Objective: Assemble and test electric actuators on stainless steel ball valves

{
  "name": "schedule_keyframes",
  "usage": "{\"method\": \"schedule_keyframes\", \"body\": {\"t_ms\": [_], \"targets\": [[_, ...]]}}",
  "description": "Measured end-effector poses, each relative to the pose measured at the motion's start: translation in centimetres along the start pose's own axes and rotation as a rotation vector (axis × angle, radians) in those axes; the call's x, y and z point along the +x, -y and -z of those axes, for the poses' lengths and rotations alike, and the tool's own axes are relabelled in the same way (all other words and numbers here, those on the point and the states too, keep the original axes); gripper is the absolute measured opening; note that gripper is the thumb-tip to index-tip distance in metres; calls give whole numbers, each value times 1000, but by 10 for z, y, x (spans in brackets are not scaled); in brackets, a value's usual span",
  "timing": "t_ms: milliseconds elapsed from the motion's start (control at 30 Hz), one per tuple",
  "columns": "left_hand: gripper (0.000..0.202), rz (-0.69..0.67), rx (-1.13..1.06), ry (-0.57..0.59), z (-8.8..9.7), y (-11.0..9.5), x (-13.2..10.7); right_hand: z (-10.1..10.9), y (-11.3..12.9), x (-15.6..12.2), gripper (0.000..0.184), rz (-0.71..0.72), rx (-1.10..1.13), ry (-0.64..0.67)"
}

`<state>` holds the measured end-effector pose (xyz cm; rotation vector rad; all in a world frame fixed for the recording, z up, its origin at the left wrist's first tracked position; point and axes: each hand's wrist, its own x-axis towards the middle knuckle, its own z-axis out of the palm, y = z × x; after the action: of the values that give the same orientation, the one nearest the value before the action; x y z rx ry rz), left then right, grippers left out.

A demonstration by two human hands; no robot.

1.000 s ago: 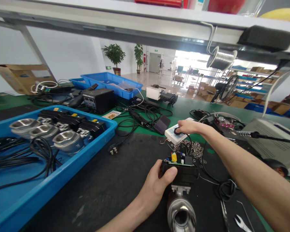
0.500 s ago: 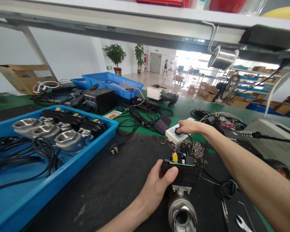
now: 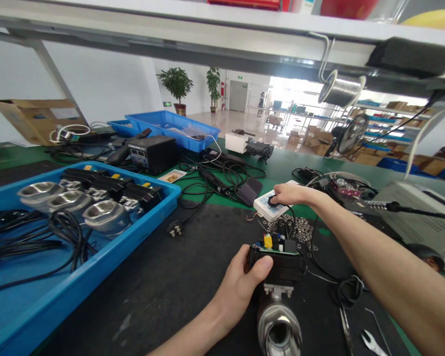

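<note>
The person's left hand (image 3: 233, 287) grasps the left end of a black oblong housing with an exposed green circuit board (image 3: 282, 267), its thumb lying across the near face and its other fingers mostly hidden behind. The housing is low and right of the view's centre, toward five o'clock, over the black mat (image 3: 152, 282) on the green-topped counter (image 3: 300, 168). Fixed beneath it by a bright metal bracket (image 3: 278, 289), at six o'clock, is a shiny steel valve body (image 3: 280, 321) with its round opening toward the viewer.

The right hand (image 3: 291, 194) reaches to a flat white control box with a blue-marked panel (image 3: 264, 203), at twelve o'clock from the housing. Its fingers are pinched around the dark round knob (image 3: 271, 200) on top.

Around the housing, a scatter of small silvery metal nuts (image 3: 300, 228) lies at one o'clock, just beside the control box. A bundled black cable (image 3: 350, 292) lies between three and four o'clock, and a silver open-ended wrench (image 3: 373, 342) at four. At nine o'clock, well apart, is a large blue plastic tray (image 3: 176, 192) holding three more steel valve bodies (image 3: 107, 217) with black housings, plus coiled black cords (image 3: 68, 230). A black three-pin plug (image 3: 175, 229) lies between it and the left hand.
</note>
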<state>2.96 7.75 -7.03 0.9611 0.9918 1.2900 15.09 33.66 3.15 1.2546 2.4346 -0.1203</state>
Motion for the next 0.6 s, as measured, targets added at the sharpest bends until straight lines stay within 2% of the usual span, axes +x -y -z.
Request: {"method": "schedule_keyframes", "body": {"t_ms": [600], "targets": [[43, -11, -8, -1, 1, 1, 1, 1, 0, -3, 37, 16, -5, -1]]}}
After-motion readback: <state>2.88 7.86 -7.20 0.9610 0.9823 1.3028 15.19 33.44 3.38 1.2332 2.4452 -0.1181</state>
